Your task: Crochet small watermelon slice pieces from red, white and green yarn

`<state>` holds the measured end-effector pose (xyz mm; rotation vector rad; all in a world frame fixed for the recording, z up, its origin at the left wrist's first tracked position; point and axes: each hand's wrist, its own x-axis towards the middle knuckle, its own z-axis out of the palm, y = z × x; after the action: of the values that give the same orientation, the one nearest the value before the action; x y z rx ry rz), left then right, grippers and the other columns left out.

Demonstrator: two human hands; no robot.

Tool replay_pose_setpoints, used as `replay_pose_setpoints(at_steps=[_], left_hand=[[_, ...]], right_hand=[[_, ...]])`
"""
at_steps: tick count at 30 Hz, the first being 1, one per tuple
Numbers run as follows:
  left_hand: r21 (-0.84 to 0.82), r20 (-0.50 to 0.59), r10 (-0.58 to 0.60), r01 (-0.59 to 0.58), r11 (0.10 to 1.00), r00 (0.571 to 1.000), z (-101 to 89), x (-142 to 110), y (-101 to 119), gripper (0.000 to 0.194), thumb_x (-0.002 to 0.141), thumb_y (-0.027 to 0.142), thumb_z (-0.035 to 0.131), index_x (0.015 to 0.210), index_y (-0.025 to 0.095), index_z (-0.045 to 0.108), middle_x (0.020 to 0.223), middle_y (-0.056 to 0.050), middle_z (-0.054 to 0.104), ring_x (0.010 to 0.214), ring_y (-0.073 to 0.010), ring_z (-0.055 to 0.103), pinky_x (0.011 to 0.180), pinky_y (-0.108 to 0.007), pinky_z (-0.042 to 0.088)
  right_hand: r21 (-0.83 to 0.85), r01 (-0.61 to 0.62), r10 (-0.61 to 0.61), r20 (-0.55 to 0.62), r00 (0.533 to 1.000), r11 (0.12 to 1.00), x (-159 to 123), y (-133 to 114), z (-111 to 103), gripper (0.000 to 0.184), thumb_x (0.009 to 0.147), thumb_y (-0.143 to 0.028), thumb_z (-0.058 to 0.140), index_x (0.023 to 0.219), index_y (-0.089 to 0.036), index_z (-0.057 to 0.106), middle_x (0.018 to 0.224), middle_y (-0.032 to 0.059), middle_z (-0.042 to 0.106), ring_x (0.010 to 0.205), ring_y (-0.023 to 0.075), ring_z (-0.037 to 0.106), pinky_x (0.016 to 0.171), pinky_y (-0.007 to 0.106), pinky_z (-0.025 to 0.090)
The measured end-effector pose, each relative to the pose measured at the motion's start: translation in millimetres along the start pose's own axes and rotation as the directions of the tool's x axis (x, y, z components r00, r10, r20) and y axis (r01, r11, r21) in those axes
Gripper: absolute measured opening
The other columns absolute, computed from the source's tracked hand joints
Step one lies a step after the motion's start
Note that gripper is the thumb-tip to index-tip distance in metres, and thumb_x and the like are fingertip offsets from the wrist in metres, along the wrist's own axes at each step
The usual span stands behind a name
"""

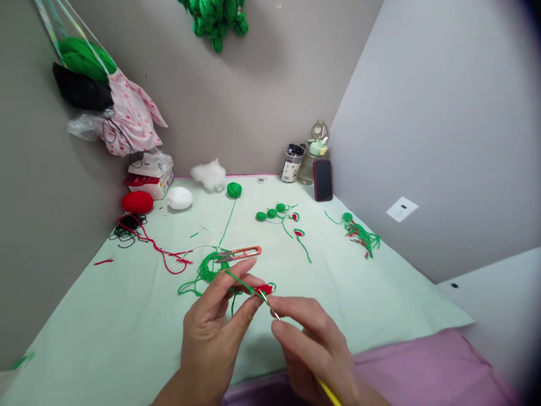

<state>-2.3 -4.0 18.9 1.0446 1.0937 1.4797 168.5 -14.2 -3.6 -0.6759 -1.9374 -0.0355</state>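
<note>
My left hand (pixel 224 316) is closed in a pinch on a small red and green crochet piece (pixel 264 289). Green yarn (pixel 236 278) runs over its raised index finger. In my right hand (pixel 315 344) is a crochet hook (pixel 273 309) with a metal shaft and yellow handle. The hook's tip meets the crochet piece; whether it passes through a stitch is too small to tell. Just beyond my left hand lie a loose coil of green yarn (pixel 207 269) and orange thread snips (pixel 240 254).
A green yarn ball (pixel 234 190), white ball (pixel 180 198) and red ball (pixel 137 202) sit toward the back. Small crocheted pieces (pixel 272 213) and yarn scraps (pixel 361 235) lie to the right. A phone (pixel 323 180) leans beside a bottle (pixel 310 163) and pen cup (pixel 292 164).
</note>
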Motion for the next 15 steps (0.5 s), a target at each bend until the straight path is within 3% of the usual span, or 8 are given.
replay_pose_setpoints(at_steps=[5, 8, 13, 15], left_hand=[[0.029, -0.063, 0.077, -0.076, 0.997, 0.995, -2.9, -2, -5, 0.032, 0.085, 0.018, 0.086, 0.113, 0.034, 0.084, 0.092, 0.001, 0.080, 0.099, -0.0238, 0.075, 0.100, -0.038, 0.059], [0.072, -0.039, 0.134, -0.131, 0.989, 0.990, -5.2, 0, -8, 0.032, 0.086, 0.017, 0.085, 0.112, 0.034, 0.084, 0.092, 0.001, 0.081, 0.102, -0.0241, 0.077, 0.102, -0.038, 0.060], [0.167, 0.022, 0.365, -0.363, 0.917, 0.931, -10.0, 4, -16, 0.041, 0.089, 0.008, 0.078, 0.120, 0.035, 0.082, 0.095, 0.003, 0.082, 0.094, -0.0184, 0.079, 0.096, -0.031, 0.064], [0.184, 0.045, 0.400, -0.401, 0.897, 0.915, -11.3, 5, -19, 0.048, 0.090, 0.004, 0.075, 0.123, 0.038, 0.080, 0.098, 0.005, 0.082, 0.094, -0.0147, 0.078, 0.097, -0.026, 0.063]], right_hand=[[0.007, 0.022, -0.022, 0.041, 0.999, 1.000, -1, -2, -3, 0.039, 0.108, -0.014, 0.048, 0.147, -0.016, 0.054, 0.122, 0.0208, 0.079, 0.120, 0.0236, 0.077, 0.089, 0.034, 0.070], [0.018, -0.011, 0.010, 0.051, 0.999, 1.000, -3, -3, -3, 0.039, 0.109, -0.014, 0.047, 0.148, -0.017, 0.052, 0.126, 0.0212, 0.078, 0.122, 0.0236, 0.076, 0.090, 0.036, 0.070], [0.011, -0.005, 0.005, 0.012, 1.000, 1.000, -2, -4, -2, 0.030, 0.110, -0.012, 0.043, 0.135, -0.013, 0.059, 0.124, 0.0225, 0.077, 0.118, 0.0233, 0.077, 0.088, 0.034, 0.070], [0.012, -0.003, 0.003, 0.003, 1.000, 1.000, 2, -3, -1, 0.028, 0.109, -0.010, 0.041, 0.130, -0.011, 0.061, 0.121, 0.0235, 0.076, 0.117, 0.0236, 0.077, 0.088, 0.034, 0.070]])
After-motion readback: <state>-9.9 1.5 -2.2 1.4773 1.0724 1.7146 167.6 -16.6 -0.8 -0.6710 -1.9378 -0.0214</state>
